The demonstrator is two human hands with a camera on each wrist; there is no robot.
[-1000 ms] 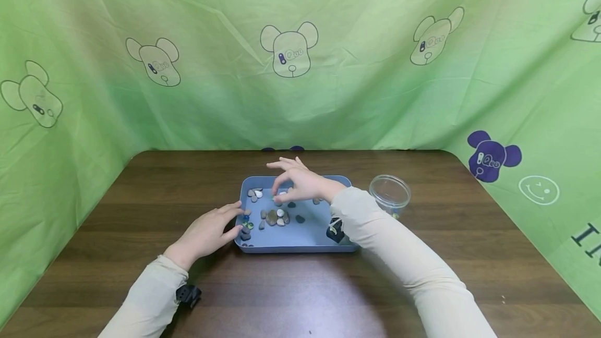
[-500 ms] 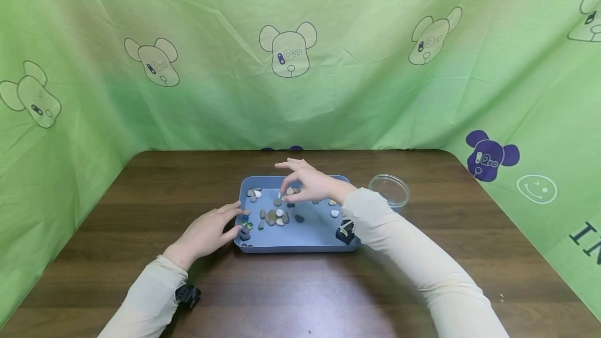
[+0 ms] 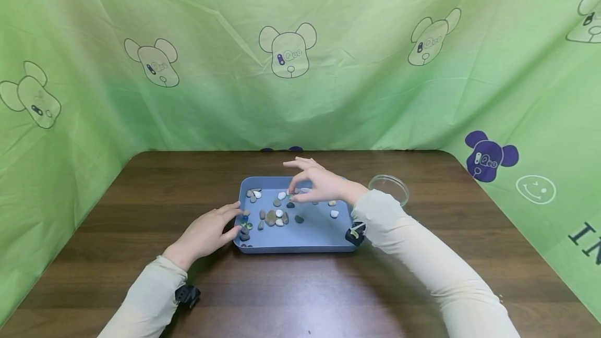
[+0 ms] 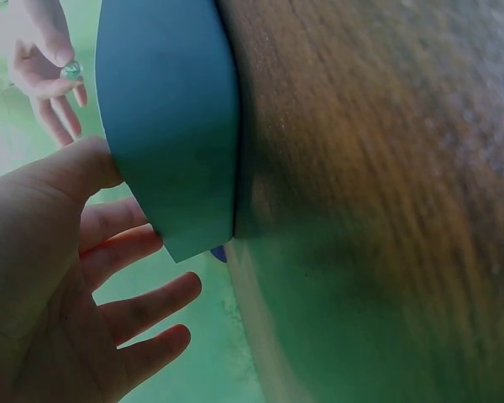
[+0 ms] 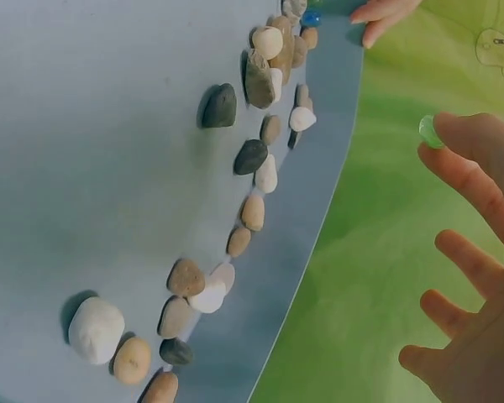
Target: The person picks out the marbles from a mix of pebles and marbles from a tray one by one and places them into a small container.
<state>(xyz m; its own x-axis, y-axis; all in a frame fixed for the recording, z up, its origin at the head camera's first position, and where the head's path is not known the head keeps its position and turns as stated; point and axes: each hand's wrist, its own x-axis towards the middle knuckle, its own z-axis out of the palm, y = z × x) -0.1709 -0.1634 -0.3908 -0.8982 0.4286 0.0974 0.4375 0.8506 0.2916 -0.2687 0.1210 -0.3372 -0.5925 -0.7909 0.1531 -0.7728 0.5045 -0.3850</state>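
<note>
My right hand is raised over the blue tray, pinching a clear green marble between thumb and index finger. Its other fingers stay spread. At the tray's left rim rests my left hand, fingers relaxed, with the thumb and two fingertips touching the wall's edge in the left wrist view. Close to those fingertips lie green marbles and a blue marble. Smooth stones in grey, brown and white are scattered across the tray, among them a large brown stone and a white stone.
A clear round jar stands just right of the tray, its lower part hidden behind the right sleeve. The tray sits on a dark wooden table. A green printed cloth hangs behind and along both sides.
My right hand has moved right over the tray with the green marble, uncovering stones at the back left and right side. The left hand has stayed at the rim.
</note>
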